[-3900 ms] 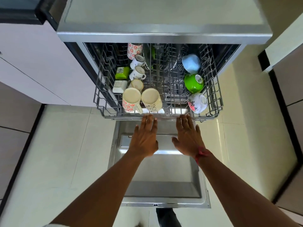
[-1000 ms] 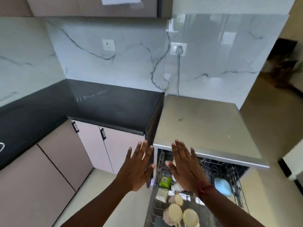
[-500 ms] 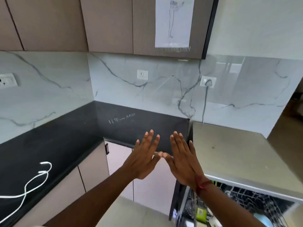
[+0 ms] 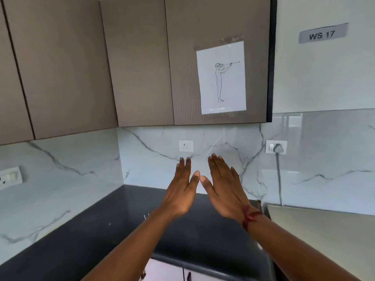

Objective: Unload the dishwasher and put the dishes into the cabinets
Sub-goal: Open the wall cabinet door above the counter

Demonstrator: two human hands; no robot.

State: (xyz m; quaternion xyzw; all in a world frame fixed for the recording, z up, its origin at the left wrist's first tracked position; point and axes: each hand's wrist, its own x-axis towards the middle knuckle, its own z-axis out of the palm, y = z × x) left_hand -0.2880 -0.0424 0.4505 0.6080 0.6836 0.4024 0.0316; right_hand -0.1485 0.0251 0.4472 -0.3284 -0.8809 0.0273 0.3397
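Observation:
My left hand [image 4: 181, 188] and my right hand [image 4: 224, 189] are raised side by side, flat and empty, thumbs almost touching, over the black counter [image 4: 101, 230]. Above them hang brown upper cabinets [image 4: 138, 63] with their doors closed. A sheet with a line drawing of a standing figure [image 4: 222, 78] is taped to the rightmost door. The grey dishwasher top [image 4: 324, 234] shows at the lower right; its rack and dishes are out of view.
A marble backsplash [image 4: 60, 179] carries wall sockets [image 4: 186, 146], one with a plug and cord [image 4: 277, 149]. A "WS 17" label [image 4: 323, 33] is on the right wall. Lower cabinet doors [image 4: 166, 271] show under the counter edge.
The view has swung up from the pulled-out dishwasher rack to the upper cabinets. Both hands left the rack's front edge and rose, still flat and empty.

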